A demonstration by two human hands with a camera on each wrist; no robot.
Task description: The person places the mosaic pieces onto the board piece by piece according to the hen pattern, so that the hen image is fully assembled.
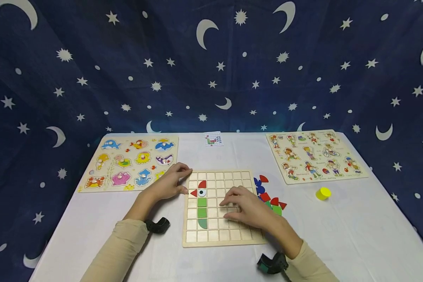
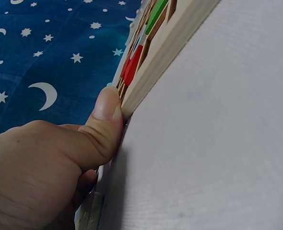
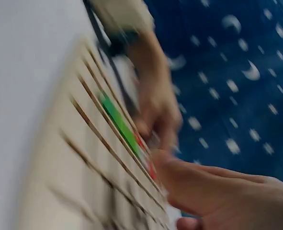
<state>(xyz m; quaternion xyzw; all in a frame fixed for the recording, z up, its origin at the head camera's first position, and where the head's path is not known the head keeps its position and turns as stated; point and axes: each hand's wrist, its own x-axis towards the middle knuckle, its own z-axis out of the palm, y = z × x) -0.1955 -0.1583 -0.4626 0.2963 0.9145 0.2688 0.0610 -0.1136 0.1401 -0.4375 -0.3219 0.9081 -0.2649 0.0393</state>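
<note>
Left hand [image 1: 169,184], thumb and fingers apart, touches the left edge of the grid board [image 1: 213,235] on the table [image 1: 225,262], presumably steadying it | Right hand [image 1: 246,207] over it, fingertips parted, nothing visibly held | Loose pieces [image 1: 265,197] beside the right edge, likely for easy reach

A flat, pale wooden grid board [image 1: 213,235] holds a red triangle [image 1: 194,193], red quarter-circle [image 1: 202,184], eye tile [image 1: 202,192] and green pieces [image 1: 202,212]; loose coloured shapes [image 1: 277,210] lie to its right.
</note>
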